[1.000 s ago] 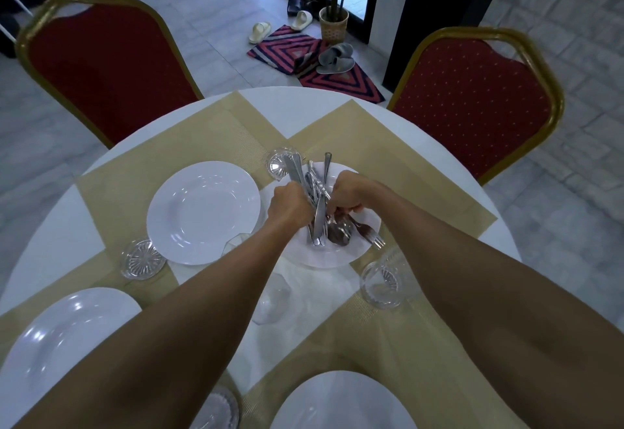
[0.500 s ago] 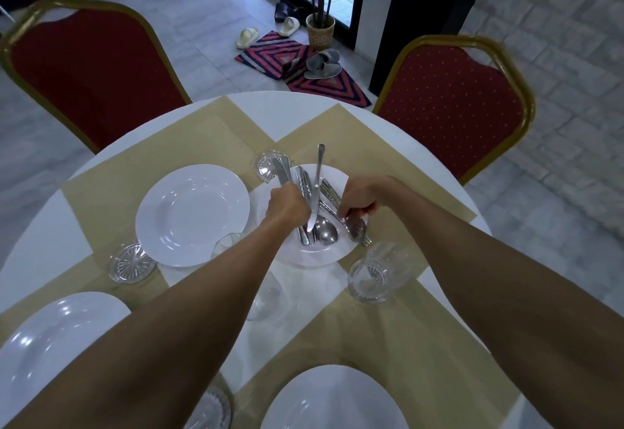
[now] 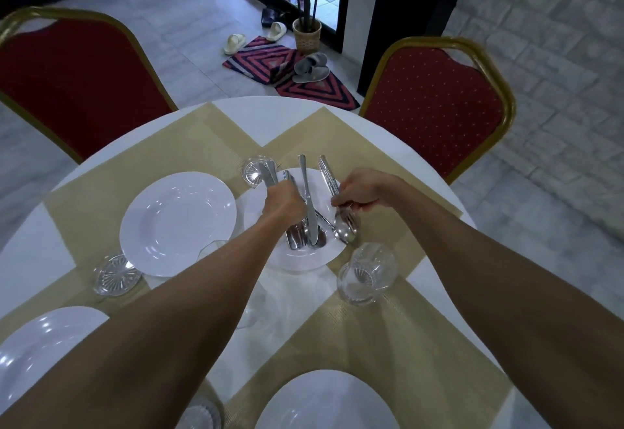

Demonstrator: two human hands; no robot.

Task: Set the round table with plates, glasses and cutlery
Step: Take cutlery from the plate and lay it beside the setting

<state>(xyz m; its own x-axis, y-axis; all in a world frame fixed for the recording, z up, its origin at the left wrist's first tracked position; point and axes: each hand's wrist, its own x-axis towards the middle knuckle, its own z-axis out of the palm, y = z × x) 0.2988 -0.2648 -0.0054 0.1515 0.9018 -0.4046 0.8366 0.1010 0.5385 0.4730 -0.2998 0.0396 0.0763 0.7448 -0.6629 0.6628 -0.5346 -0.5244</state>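
Note:
My left hand (image 3: 285,204) grips a bundle of cutlery (image 3: 305,226) upright over a white plate (image 3: 297,261) at the far middle of the round table (image 3: 270,118). My right hand (image 3: 359,194) holds a fork and spoon (image 3: 344,226) drawn a little to the right of the bundle, their tips over the plate's right rim. More white plates lie at the left (image 3: 177,222), near left (image 3: 40,357) and near edge (image 3: 324,401). Clear glasses stand by them: one (image 3: 368,273) at the right, one (image 3: 256,170) beyond the bundle, one (image 3: 114,275) at the left.
Gold placemats (image 3: 354,145) cross the white tabletop. Two red chairs with gold frames stand behind the table, one left (image 3: 67,74) and one right (image 3: 435,104). On the tiled floor beyond are a striped mat (image 3: 290,77), slippers and a potted plant (image 3: 306,35).
My right hand has pulled a fork and spoon rightward out of the bundle, which my left hand keeps holding over the plate. The view has tilted slightly.

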